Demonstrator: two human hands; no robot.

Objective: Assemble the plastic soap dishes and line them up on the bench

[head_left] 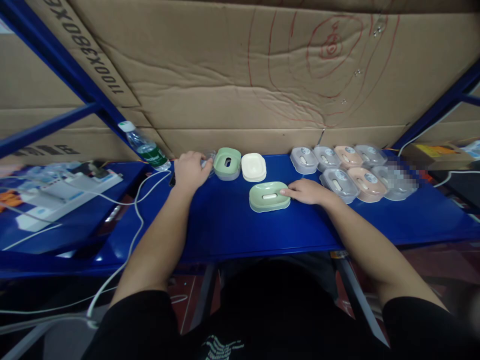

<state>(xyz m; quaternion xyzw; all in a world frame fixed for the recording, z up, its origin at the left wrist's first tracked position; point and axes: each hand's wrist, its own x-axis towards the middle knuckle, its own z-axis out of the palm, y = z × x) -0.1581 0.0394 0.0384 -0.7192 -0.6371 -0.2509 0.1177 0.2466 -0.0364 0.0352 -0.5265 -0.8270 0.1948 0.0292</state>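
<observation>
Currently, your right hand (307,191) has its thumb over the right rim of the green dish (262,197), seemingly pinching it with fingers partly hidden beneath, while your left hand (190,170) lies loosely curved beside a clear plastic piece (211,156); whether it grips that, you can't tell from this angle. The green dish sits in front of you on the blue table (232,225), a shallow, glossy oval with a pale slot-shaped mark at its centre. Just behind it stand a green box (228,162), rounded-square with a dark opening in its top and a translucent lower part, and a smooth cream dish (254,167) with soft corners. Farther right, 7 lidded boxes (358,177) form 2 rows, 5 greyish and 2 peach, under shiny see-through covers; these look finished, and the 4 items nearer your hands look unfinished, judging by their separate placement. Behind everything rises creased, matte cardboard (210,75).
</observation>
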